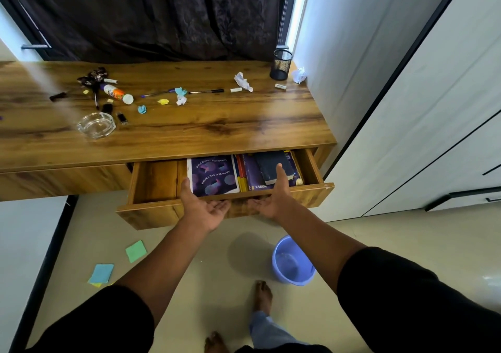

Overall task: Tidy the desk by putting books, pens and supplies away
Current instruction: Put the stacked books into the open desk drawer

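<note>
Head view: drawer (151, 211) open, books (214, 175) inside
Hands: left hand (202, 207) and right hand (273, 198) palms-up, relaxed — seemingly under the front, holding nothing
Risk: shoving crookedly — drawer jams, thumbs pinched

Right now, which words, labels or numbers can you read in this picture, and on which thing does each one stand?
"BUILD BEYOND BOUNDARIES": top of the purple book cover in the open drawer.
"WHERE IDEAS TAKE SHAPE": middle of the same cover.
"S. CHA...": lower edge of the purple book on the right; the rest is hidden by the right hand.
Glue bottle on the desk: label too blurred to read.
Dark book: no readable text.
</note>
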Action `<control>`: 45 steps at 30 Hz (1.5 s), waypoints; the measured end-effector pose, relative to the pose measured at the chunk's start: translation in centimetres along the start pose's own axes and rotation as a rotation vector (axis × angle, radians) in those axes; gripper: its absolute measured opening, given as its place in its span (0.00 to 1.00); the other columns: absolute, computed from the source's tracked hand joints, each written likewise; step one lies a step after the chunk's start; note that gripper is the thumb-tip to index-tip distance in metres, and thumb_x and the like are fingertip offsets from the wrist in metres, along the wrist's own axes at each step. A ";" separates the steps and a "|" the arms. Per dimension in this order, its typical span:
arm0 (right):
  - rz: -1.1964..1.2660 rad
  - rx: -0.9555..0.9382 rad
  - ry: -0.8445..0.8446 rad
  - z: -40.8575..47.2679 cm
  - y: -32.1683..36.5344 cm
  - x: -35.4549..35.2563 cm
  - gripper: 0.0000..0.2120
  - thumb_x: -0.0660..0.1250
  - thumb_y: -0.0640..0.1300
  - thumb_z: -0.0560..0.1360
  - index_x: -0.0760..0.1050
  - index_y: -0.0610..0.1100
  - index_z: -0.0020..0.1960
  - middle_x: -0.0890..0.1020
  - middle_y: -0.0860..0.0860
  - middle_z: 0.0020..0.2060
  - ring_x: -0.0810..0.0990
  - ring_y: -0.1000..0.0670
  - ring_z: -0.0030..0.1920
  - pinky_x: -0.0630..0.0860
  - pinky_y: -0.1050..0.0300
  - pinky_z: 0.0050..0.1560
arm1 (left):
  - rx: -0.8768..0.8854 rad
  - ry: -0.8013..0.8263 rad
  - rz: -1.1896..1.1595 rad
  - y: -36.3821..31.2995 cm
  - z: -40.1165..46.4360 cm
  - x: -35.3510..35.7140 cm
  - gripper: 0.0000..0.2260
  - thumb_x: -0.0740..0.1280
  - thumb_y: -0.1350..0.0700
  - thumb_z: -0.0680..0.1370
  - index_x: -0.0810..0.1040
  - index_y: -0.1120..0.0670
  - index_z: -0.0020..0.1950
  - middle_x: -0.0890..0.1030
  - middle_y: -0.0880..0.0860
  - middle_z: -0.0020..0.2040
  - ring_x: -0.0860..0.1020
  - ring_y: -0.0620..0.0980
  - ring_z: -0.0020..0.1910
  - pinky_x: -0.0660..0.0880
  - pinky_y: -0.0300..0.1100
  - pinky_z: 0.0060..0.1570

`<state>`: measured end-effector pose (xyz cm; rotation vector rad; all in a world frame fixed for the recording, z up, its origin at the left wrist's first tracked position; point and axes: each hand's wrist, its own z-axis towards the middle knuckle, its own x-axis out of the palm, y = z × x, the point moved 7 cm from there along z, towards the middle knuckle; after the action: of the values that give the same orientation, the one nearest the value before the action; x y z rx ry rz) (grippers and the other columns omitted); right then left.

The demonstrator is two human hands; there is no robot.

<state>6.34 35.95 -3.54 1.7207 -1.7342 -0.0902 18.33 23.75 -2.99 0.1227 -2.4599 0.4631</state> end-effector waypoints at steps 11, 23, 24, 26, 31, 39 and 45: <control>-0.141 0.049 -0.015 3.5 4.2 1.9 0.35 0.70 0.67 0.73 0.66 0.44 0.68 0.76 0.36 0.63 0.77 0.34 0.62 0.75 0.40 0.67 | 0.050 -0.019 0.006 -2.6 3.7 2.8 0.46 0.69 0.31 0.73 0.59 0.56 0.81 0.65 0.69 0.76 0.67 0.69 0.74 0.65 0.63 0.74; -0.181 0.116 -0.043 8.2 7.2 3.6 0.36 0.74 0.69 0.68 0.68 0.45 0.62 0.78 0.35 0.57 0.83 0.36 0.54 0.84 0.45 0.51 | 0.100 -0.154 0.268 -5.0 8.0 4.9 0.36 0.74 0.41 0.75 0.66 0.56 0.76 0.74 0.71 0.67 0.78 0.68 0.63 0.74 0.59 0.68; -0.172 0.119 -0.043 8.4 7.5 3.8 0.36 0.74 0.69 0.68 0.68 0.45 0.63 0.78 0.35 0.58 0.83 0.35 0.54 0.85 0.45 0.49 | 0.112 -0.187 0.324 -5.2 8.3 5.2 0.35 0.75 0.43 0.75 0.66 0.56 0.75 0.75 0.71 0.66 0.79 0.67 0.61 0.76 0.58 0.65; -0.159 0.129 -0.045 9.0 7.9 4.2 0.39 0.75 0.68 0.68 0.68 0.46 0.68 0.76 0.35 0.60 0.82 0.35 0.53 0.85 0.46 0.44 | 0.131 -0.255 0.402 -5.8 9.0 5.9 0.34 0.77 0.45 0.74 0.68 0.57 0.74 0.78 0.70 0.61 0.81 0.65 0.57 0.80 0.55 0.58; -0.159 0.142 -0.066 9.8 8.9 5.0 0.38 0.74 0.66 0.71 0.66 0.48 0.72 0.71 0.37 0.66 0.81 0.36 0.53 0.85 0.48 0.39 | 0.142 -0.337 0.432 -7.0 10.9 6.7 0.33 0.80 0.46 0.71 0.72 0.58 0.69 0.80 0.66 0.54 0.83 0.63 0.51 0.83 0.55 0.51; -0.190 0.136 -0.133 11.8 9.8 6.1 0.23 0.73 0.48 0.77 0.69 0.45 0.67 0.76 0.40 0.57 0.81 0.37 0.52 0.85 0.41 0.49 | 0.163 -0.391 0.409 -7.6 12.2 7.9 0.27 0.77 0.55 0.75 0.71 0.62 0.68 0.79 0.65 0.62 0.81 0.64 0.59 0.82 0.55 0.39; -0.178 0.144 -0.163 12.9 9.6 6.0 0.20 0.74 0.46 0.77 0.71 0.43 0.63 0.78 0.41 0.53 0.83 0.39 0.50 0.86 0.45 0.40 | 0.163 -0.382 0.369 -7.7 13.0 7.9 0.25 0.75 0.59 0.77 0.70 0.64 0.69 0.79 0.66 0.63 0.81 0.65 0.58 0.81 0.54 0.43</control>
<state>-7.67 26.51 -6.16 2.0211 -1.7345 -0.1932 6.15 12.05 -5.64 -0.1991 -2.8260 0.8690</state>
